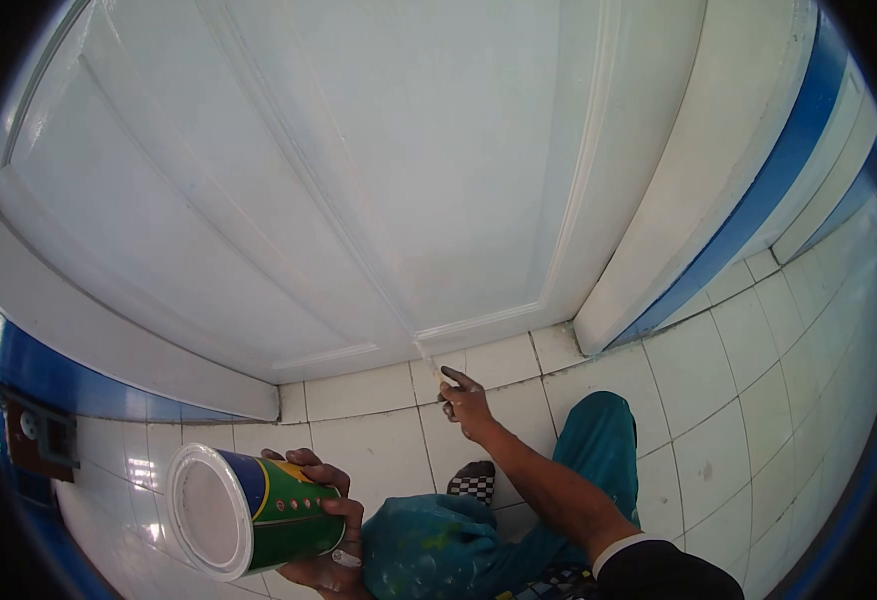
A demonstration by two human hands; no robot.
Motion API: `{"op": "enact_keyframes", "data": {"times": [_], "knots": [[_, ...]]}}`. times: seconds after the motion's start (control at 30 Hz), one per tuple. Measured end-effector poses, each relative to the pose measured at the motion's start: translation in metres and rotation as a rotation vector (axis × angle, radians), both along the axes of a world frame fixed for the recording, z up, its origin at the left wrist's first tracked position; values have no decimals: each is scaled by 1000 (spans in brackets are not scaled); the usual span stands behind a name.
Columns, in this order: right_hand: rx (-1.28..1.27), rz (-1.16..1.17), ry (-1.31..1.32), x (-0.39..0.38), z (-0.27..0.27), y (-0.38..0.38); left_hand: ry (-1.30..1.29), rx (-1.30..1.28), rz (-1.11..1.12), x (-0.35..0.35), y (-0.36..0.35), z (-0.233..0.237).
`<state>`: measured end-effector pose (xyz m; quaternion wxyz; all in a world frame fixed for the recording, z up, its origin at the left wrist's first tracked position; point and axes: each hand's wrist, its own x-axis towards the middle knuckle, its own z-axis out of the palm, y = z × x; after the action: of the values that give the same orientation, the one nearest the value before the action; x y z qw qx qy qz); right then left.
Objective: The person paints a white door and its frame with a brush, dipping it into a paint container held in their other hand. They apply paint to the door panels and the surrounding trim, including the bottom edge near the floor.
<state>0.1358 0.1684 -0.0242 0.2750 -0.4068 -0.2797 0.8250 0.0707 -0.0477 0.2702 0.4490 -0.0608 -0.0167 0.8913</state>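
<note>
**Can in one hand, brush at the foot of the door**

Nearest the camera, the left hand (333, 545) grips a paint can (258, 505) from below and behind. Its fingers (303, 460) are wrapped around the green and blue side. The can is tipped over, with its wide white mouth facing left, and is held above the floor (718, 400) at the lower left of the view.

Just beside it are the person's bent knees in paint-flecked teal trousers (438, 545). A checkered shoe (473, 485) shows between them.

The right arm reaches forward past the knees. The right hand (466, 402) is closed on a thin pale brush (426, 353), pinching the handle, with the forefinger laid out along it. The tip of the brush touches the bottom edge of the white door (358, 150), where the door meets the white tiles.

To the right of the door stands a white frame (688, 170). Beyond it a blue stripe (758, 190) runs along the wall.
</note>
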Motion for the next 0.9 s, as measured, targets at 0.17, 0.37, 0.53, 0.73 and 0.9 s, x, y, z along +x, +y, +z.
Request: {"op": "enact_keyframes", "data": {"times": [0.17,0.37,0.53,0.73,0.9], "knots": [[61,-278,-69,51,-3,2,46,30,-24,-9,4,-13],[320,160,-204,-7,-4,-23,85,0,-20,-5,6,-19],[320,148,-258,-49,-2,-13,44,-44,9,-2,2,-11],[205,-132,-198,-18,-4,-22,162,-27,-45,-16,-4,-29],[379,67,-241,-55,-1,-36,144,-54,-85,-11,1,-17]]}}
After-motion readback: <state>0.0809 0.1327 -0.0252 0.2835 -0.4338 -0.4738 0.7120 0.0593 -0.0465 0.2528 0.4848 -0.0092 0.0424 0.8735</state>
